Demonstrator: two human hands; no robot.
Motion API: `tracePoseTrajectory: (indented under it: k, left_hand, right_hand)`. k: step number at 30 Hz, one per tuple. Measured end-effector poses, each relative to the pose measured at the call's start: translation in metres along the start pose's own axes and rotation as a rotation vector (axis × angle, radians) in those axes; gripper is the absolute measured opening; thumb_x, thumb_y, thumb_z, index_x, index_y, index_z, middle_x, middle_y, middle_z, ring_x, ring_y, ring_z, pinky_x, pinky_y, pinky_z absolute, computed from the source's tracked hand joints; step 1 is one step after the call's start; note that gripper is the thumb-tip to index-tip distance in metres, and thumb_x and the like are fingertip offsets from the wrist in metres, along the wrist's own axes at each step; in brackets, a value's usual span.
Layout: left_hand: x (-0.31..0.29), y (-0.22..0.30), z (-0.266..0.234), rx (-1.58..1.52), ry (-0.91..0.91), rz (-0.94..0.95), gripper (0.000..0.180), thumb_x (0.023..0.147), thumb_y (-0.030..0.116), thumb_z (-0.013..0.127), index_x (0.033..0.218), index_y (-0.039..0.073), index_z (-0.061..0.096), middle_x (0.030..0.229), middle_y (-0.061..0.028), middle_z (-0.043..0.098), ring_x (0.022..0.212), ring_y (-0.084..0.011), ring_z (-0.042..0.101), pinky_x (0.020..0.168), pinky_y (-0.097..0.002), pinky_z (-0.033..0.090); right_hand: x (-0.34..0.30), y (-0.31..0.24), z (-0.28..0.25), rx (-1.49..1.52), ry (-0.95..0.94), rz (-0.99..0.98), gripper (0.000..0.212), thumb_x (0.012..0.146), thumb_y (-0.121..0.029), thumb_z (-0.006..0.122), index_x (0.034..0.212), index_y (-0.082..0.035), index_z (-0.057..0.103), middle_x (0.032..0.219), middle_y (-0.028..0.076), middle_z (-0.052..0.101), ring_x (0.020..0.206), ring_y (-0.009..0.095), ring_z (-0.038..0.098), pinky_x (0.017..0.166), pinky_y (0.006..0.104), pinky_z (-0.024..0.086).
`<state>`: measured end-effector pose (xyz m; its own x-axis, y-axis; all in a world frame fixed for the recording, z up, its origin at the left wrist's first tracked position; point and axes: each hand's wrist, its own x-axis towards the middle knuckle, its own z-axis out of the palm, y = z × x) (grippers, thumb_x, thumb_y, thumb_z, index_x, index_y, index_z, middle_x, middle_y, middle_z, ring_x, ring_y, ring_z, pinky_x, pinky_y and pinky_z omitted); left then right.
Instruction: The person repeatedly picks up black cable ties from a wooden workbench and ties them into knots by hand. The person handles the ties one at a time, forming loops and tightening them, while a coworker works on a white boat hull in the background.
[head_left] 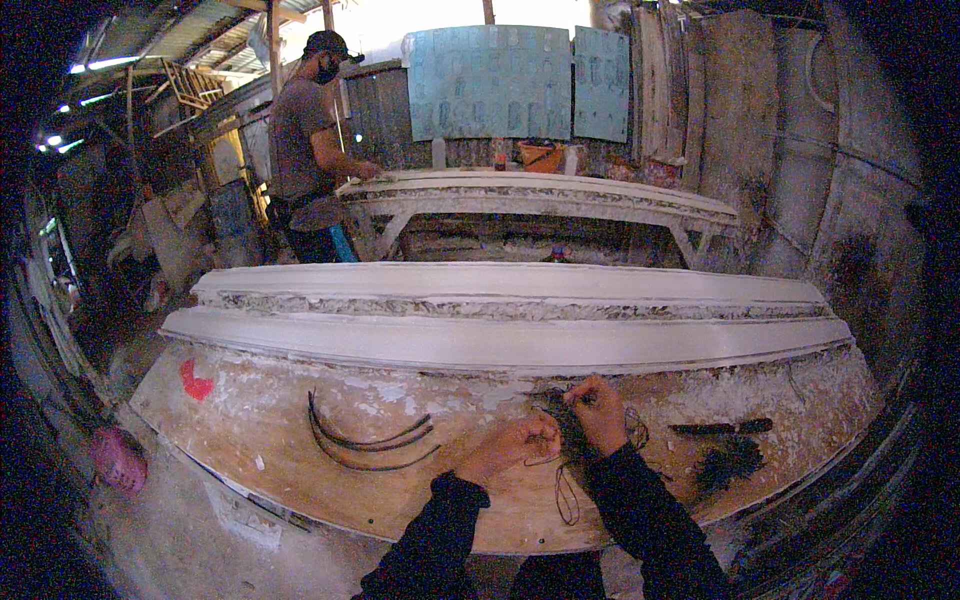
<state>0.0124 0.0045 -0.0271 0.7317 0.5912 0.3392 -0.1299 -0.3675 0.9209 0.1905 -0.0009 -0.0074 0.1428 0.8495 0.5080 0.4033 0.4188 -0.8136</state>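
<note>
My left hand (527, 438) is closed in a pinch just above the bench, with a thin dark cord (568, 505) looping down beside it. Close by on its right, my right hand (597, 402) is also closed, its fingertips pressed together on what looks like the same cord. A dark tangle of fibre or cord (572, 437) lies between and under both hands. To the right rest a dark, narrow, knife-like tool (722, 427) and a black fibrous bundle (728, 462). Several curved dark strips (368, 442) lie to the left.
Long white plaster-like mouldings (520, 342) run across the bench (480, 495) beyond my hands. A red patch (196, 380) marks its left side. Behind, a person (305, 140) stands at another long white-topped table (560, 185), with an orange container (541, 157) behind it. A pink container (119, 461) sits low left.
</note>
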Motion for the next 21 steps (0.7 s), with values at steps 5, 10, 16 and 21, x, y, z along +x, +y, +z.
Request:
tracePoseTrajectory:
  k: [5, 10, 16, 21]
  left_hand:
    - [0.003, -0.003, 0.0, -0.077, 0.155, -0.092, 0.018, 0.079, 0.023, 0.062, 0.08, 0.007, 0.054, 0.078, 0.0016, 0.051, 0.073, -0.0099, 0.049, 0.066, -0.0229, 0.041]
    - [0.001, 0.004, -0.01, -0.035, 0.561, -0.198, 0.016, 0.073, 0.018, 0.067, 0.071, 0.005, 0.058, 0.071, -0.0008, 0.055, 0.069, -0.0115, 0.051, 0.062, -0.0253, 0.042]
    - [-0.005, -0.003, -0.027, 0.347, 0.998, -0.293, 0.02, 0.066, 0.019, 0.071, 0.067, 0.003, 0.06, 0.069, -0.0041, 0.058, 0.065, -0.0133, 0.052, 0.061, -0.027, 0.042]
    - [-0.005, -0.022, -0.039, 0.208, 1.071, -0.279, 0.023, 0.064, 0.021, 0.074, 0.066, 0.003, 0.059, 0.067, -0.0066, 0.057, 0.063, -0.0153, 0.053, 0.058, -0.0267, 0.043]
  right_hand:
    - [0.0, -0.003, 0.001, -0.089, 0.043, -0.04, 0.011, 0.068, 0.001, 0.062, 0.075, -0.004, 0.055, 0.073, 0.005, 0.058, 0.071, 0.015, 0.054, 0.069, 0.0268, 0.043]
    - [0.002, -0.005, -0.003, -0.111, 0.037, -0.04, 0.009, 0.069, -0.005, 0.064, 0.076, -0.005, 0.058, 0.074, 0.005, 0.059, 0.073, 0.015, 0.055, 0.07, 0.0273, 0.043]
    - [-0.005, -0.019, -0.003, -0.071, -0.273, -0.095, 0.011, 0.07, -0.013, 0.066, 0.073, -0.006, 0.059, 0.077, 0.005, 0.06, 0.076, 0.016, 0.056, 0.073, 0.0288, 0.042]
    - [-0.015, -0.032, 0.002, 0.121, -0.786, 0.095, 0.013, 0.074, -0.018, 0.065, 0.08, -0.007, 0.063, 0.087, 0.006, 0.059, 0.088, 0.017, 0.053, 0.08, 0.0308, 0.041]
